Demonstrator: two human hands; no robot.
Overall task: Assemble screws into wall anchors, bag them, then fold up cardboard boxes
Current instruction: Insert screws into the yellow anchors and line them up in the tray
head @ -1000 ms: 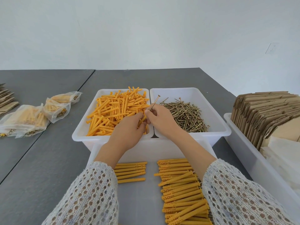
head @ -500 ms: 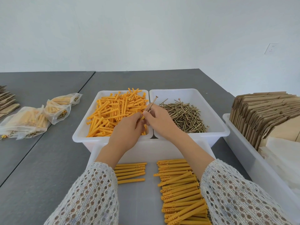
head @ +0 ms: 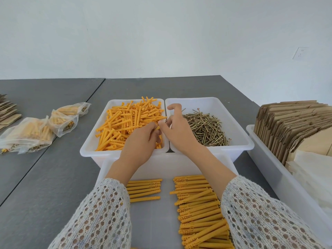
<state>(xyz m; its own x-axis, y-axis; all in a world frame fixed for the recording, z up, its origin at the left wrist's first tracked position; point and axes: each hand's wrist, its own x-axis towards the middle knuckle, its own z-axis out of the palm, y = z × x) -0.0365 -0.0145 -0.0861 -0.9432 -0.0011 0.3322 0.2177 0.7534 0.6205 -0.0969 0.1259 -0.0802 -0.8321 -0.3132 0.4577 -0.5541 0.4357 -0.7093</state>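
My left hand grips an orange wall anchor over the near right corner of the anchor bin. My right hand meets it from the right and pinches a screw at the anchor's mouth; only a short bit of the screw shows, and the index finger is raised and curled. A white bin holds loose orange anchors. The white bin beside it holds loose brass screws. Assembled anchors lie in rows in the near tray.
Several filled clear bags lie on the grey table to the left, with flat cardboard pieces behind them. On the right, a long white bin holds upright flat cardboard boxes and white bags.
The screw stuck far out of the anchor before; now most of it is inside. My right hand has slid toward my left hand and its index finger has lifted.
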